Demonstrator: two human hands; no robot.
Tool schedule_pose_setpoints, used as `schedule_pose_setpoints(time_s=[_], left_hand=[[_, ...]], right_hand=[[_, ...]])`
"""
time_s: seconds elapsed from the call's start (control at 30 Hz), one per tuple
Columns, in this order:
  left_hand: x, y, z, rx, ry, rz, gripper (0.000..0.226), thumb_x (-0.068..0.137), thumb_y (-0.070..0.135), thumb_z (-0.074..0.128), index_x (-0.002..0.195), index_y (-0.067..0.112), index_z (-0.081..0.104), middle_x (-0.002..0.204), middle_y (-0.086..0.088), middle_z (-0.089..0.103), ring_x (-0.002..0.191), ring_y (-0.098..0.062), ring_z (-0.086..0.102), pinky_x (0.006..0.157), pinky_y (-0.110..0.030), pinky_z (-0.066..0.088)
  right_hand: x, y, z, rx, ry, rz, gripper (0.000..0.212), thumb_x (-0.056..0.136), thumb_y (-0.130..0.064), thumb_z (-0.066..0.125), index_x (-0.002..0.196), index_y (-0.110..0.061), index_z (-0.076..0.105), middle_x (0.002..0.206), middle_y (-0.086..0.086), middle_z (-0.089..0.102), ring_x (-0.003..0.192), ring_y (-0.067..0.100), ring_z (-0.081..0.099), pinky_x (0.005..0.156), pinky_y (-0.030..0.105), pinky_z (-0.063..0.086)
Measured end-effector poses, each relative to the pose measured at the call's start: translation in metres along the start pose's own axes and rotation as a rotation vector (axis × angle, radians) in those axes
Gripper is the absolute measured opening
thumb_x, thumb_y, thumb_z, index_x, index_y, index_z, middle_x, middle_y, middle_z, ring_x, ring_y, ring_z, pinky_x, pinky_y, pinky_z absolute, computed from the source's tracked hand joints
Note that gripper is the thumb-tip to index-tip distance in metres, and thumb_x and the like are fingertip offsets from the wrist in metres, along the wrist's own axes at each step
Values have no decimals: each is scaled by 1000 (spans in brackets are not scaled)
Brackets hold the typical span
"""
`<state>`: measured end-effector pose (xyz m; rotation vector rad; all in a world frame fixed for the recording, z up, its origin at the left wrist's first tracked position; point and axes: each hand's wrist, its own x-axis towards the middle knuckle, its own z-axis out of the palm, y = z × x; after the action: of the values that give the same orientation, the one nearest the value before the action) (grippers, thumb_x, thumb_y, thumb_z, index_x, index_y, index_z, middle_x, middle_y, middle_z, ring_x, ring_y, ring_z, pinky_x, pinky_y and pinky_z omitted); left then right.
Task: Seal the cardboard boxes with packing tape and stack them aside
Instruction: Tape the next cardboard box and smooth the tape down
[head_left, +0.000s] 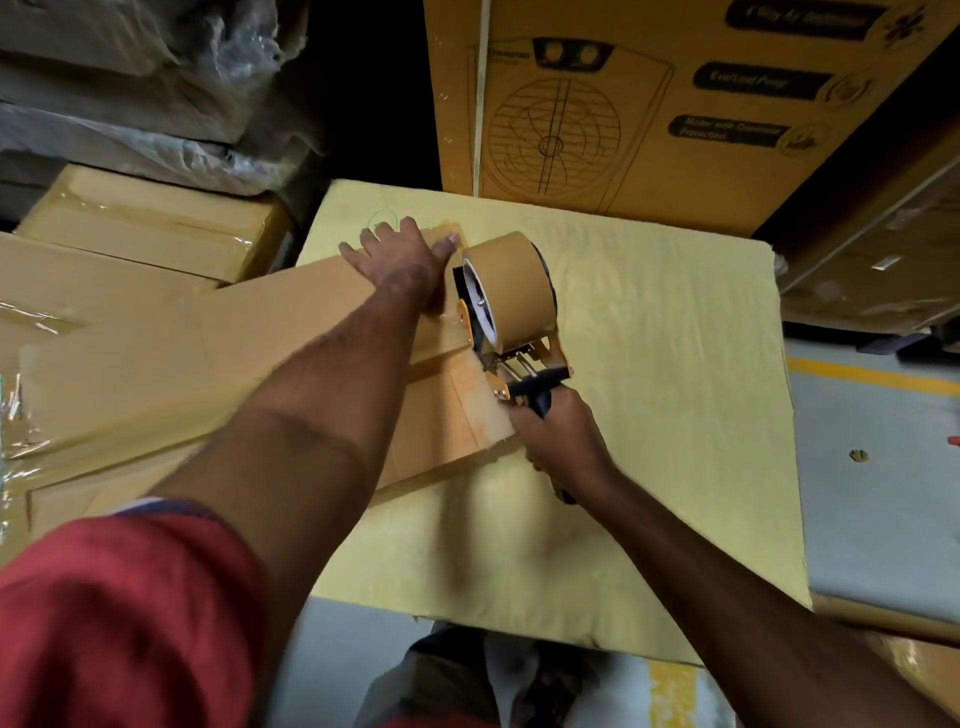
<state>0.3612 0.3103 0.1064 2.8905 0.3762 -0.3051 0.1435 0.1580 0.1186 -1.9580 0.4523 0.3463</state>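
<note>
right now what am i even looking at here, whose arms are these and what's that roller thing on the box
This is one picture from a camera worn on a person's head, looking down at their own arms; there is no machine. The left hand lies flat with straight fingers on a long cardboard box, pressing it down. The right hand has its grip around the handle of a tape dispenser carrying a roll of brown packing tape, set at the box's end. The box rests on a yellow-covered surface. A large printed carton stands behind, with more boxes at the left.
</note>
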Motion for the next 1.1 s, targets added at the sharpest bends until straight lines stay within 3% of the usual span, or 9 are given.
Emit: schedule_pose_setpoints(time_s=[0.17,0.33,0.57,0.67,0.83,0.93,1.03,1.1], left_hand=[[-13,1,-1,-17,3,10,83,90,75,39,150,17,34,159,-20,27,149,-38,16,118,-64,3],[-51,-15,10,72,-207,226,117,85,53,70,156,22,-19,160,-20,-27,148,-39,-23,118,-64,-7],[-76,-16,22,25,-120,241,109,86,45,71,158,22,-9,162,-22,-18,150,-40,-17,118,-65,-4],[-82,-16,24,39,-73,216,107,86,57,65,158,19,-5,163,-23,-13,150,-41,-14,117,-67,-5],[-100,-12,29,63,25,202,106,85,74,50,158,15,1,163,-24,-8,150,-42,-10,116,-66,-5],[-125,-11,27,96,-28,263,112,83,66,62,158,19,-6,162,-24,-15,149,-42,-16,116,-64,-9],[-152,-18,39,111,-145,280,110,87,49,68,157,25,-14,161,-23,-22,148,-40,-21,117,-65,-8],[-162,-24,44,72,-146,248,107,89,48,66,157,26,-14,161,-24,-21,148,-41,-20,116,-66,-8]], right_hand=[[-20,29,-2,-11,9,-17,29,80,-32,58,73,-5,51,59,6,53,55,25,51,54,45,49],[-23,28,3,-6,50,-27,30,85,-28,62,66,-15,44,57,2,47,55,24,49,54,37,41],[-31,31,1,-29,50,-47,24,87,-25,61,70,-14,48,62,3,52,55,22,51,53,31,41],[-52,50,-5,-44,41,-33,25,78,-30,54,72,-6,49,62,7,50,55,23,48,52,34,40],[-85,83,-16,-14,21,3,18,70,-29,52,68,-13,43,60,8,45,55,23,44,53,38,38],[-84,85,-18,32,18,9,13,78,-18,55,73,-11,46,64,9,45,54,22,45,50,34,39],[-84,86,-19,-11,28,-43,17,69,-29,52,71,-14,44,63,8,45,54,22,45,52,35,39],[-86,91,-17,-24,24,-60,18,67,-32,51,70,-15,43,62,8,44,54,22,44,53,36,37]])
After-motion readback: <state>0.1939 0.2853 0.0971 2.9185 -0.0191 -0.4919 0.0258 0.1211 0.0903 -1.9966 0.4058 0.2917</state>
